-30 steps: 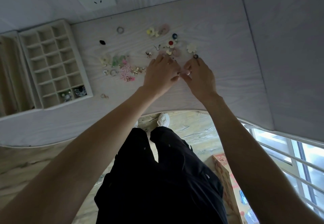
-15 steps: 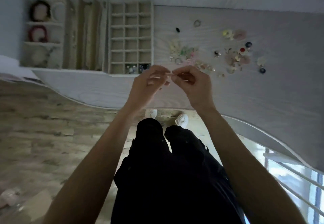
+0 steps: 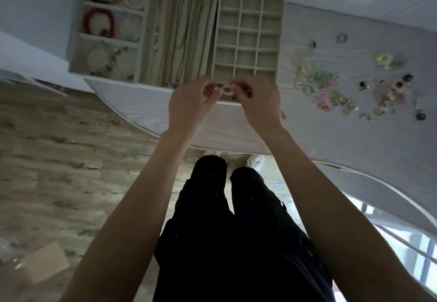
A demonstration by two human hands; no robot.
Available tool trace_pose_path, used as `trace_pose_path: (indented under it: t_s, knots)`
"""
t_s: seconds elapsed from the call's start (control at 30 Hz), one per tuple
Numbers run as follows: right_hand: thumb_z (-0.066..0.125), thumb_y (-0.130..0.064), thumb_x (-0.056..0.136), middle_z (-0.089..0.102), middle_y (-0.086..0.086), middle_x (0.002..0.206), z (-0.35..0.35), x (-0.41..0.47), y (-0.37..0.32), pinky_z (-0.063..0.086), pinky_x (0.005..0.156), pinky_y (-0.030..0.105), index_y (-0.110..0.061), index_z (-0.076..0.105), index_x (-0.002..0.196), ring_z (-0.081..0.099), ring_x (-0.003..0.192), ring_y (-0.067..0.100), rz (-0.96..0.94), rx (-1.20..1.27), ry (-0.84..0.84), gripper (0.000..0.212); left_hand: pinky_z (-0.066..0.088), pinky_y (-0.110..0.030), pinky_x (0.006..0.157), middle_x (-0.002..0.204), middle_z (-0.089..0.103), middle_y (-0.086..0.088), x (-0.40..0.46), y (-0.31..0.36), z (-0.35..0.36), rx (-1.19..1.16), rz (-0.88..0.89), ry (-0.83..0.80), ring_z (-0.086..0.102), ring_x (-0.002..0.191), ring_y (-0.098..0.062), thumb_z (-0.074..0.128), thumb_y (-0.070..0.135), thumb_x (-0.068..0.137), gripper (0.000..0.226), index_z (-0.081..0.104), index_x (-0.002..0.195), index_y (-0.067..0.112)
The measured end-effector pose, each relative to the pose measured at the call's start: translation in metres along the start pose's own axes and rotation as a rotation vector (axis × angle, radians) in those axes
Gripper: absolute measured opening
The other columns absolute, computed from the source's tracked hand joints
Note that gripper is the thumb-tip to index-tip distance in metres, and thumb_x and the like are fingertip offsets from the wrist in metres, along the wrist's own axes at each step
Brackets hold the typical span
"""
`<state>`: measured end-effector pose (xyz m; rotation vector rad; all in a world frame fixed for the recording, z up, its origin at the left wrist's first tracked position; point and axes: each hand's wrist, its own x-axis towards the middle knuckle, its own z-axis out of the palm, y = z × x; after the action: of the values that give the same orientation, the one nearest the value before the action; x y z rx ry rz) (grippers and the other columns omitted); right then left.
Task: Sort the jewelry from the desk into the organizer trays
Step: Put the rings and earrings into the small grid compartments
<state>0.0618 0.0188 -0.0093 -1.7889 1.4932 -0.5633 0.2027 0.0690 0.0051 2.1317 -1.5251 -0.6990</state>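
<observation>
Both hands meet mid-frame: the left hand (image 3: 191,103) and right hand (image 3: 257,105) pinch a small pale ring (image 3: 227,89) between them, right over the near edge of the grid tray (image 3: 282,41). Its cells sit directly above in frame, so probably just a short drop. The loose jewelry pile (image 3: 331,91) stays off right on the tabletop (image 3: 331,141).

Pale pink ring-shaped piece (image 3: 227,89), pinched betw. both hands over grid tray (image 3: 281,32), near edge. Loose jewelry (image 3: 331,93) scattered on desk (image 3: 354,141), right of trays.
</observation>
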Motion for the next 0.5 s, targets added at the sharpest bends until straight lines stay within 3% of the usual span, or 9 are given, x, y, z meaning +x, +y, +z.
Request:
trace_pose_path:
  t_s: [0.17,0.23,0.33,0.5]
  knots:
    - [0.064,-0.022,0.086,0.066,0.002,0.092,0.010,0.005,-0.005,0.047,0.065,0.029,-0.017,0.074,0.099,0.061,0.076,0.016,-0.071,-0.143,0.045,0.016,0.038,-0.023,0.069,0.096,0.064,0.004,0.004,-0.013,0.004,0.067,0.074,-0.016,0.056,0.082,-0.013,0.057,0.039,0.092,0.026,0.067,0.105,0.019]
    - [0.060,-0.020,0.089,0.065,0.001,0.095,0.007,0.003,-0.005,0.047,0.066,0.028,-0.017,0.071,0.106,0.059,0.075,0.013,-0.069,-0.157,0.084,0.020,0.038,-0.022,0.068,0.094,0.063,0.006,0.002,-0.017,0.002,0.037,0.096,-0.011,0.051,0.079,-0.008,0.058,0.039,0.091,0.026,0.066,0.105,0.020]
    - [0.055,-0.010,0.088,0.063,0.005,0.091,-0.005,-0.003,-0.002,0.041,0.056,0.024,-0.014,0.072,0.099,0.051,0.064,0.009,-0.127,-0.150,0.203,0.020,0.038,-0.020,0.066,0.093,0.065,0.005,-0.007,-0.022,-0.005,-0.002,0.135,0.100,0.046,0.076,-0.004,0.055,0.030,0.093,0.020,0.068,0.102,0.018]
    - [0.056,-0.002,0.080,0.062,0.009,0.098,-0.006,-0.014,0.000,0.043,0.067,0.025,-0.012,0.072,0.088,0.056,0.089,0.026,-0.295,-0.276,0.158,0.021,0.035,-0.019,0.065,0.092,0.063,0.001,-0.015,-0.028,-0.005,0.068,0.139,0.109,0.056,0.081,-0.013,0.053,0.021,0.093,0.017,0.068,0.101,0.018]
